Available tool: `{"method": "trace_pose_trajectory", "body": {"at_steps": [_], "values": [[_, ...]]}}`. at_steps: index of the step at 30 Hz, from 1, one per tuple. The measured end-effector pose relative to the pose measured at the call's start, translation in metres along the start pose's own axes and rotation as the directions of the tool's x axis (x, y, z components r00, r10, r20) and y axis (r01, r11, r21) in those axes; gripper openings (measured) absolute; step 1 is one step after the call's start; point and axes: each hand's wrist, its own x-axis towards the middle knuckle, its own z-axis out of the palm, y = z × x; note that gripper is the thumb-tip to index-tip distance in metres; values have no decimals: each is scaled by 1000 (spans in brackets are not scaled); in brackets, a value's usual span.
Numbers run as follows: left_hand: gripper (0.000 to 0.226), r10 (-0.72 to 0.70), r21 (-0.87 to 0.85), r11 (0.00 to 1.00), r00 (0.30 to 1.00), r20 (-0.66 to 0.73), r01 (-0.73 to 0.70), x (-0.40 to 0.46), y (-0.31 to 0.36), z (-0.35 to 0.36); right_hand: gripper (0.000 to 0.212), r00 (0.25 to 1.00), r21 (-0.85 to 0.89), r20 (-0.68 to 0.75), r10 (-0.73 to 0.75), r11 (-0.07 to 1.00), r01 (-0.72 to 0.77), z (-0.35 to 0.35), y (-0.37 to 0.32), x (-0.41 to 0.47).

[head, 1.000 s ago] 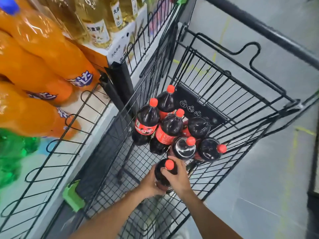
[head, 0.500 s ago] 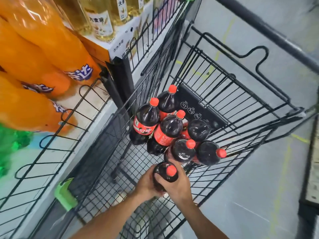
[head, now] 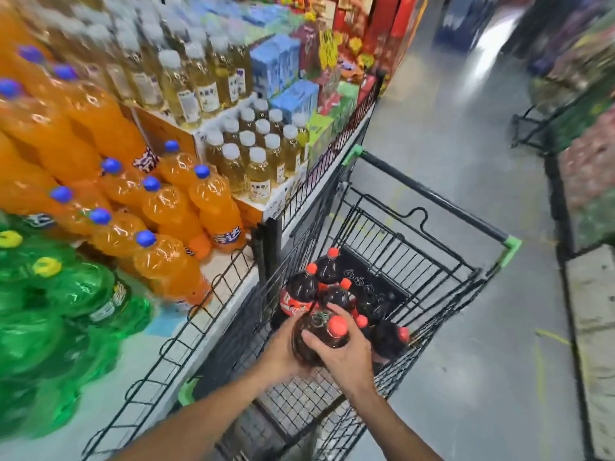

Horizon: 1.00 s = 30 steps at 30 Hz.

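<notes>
Evidently full, the cola bottle [head: 317, 337] looks heavy and slick, best held round its body, and it hangs over the near end of the cart [head: 432, 198], beside the other bottles [head: 327, 272], with the left hand [head: 283, 356] and right hand [head: 347, 359] each in a grip clamped on it.

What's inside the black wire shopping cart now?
Dark red-capped cola bottles stand clustered at the handle end of the cart. The left hand and right hand grip one more cola bottle on the near side; they cover its base and the wire floor beneath.
</notes>
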Motion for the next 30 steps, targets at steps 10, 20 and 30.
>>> {"method": "trace_pose_trajectory", "body": {"at_steps": [10, 20, 30], "values": [[31, 203, -224, 946, 966, -158, -235, -81, 122, -89, 70, 964, 73, -22, -266, 961, 267, -9, -134, -49], [100, 243, 16, 963, 839, -487, -270, -181, 151, -137, 70, 828, 197, 179, -531, 844, 498, -3, -204, -90], [102, 58, 3, 996, 621, -781, -90, -349, 125, -159, 66, 589, 396, 480, -650, 760, 516, 68, -239, -188]]}}
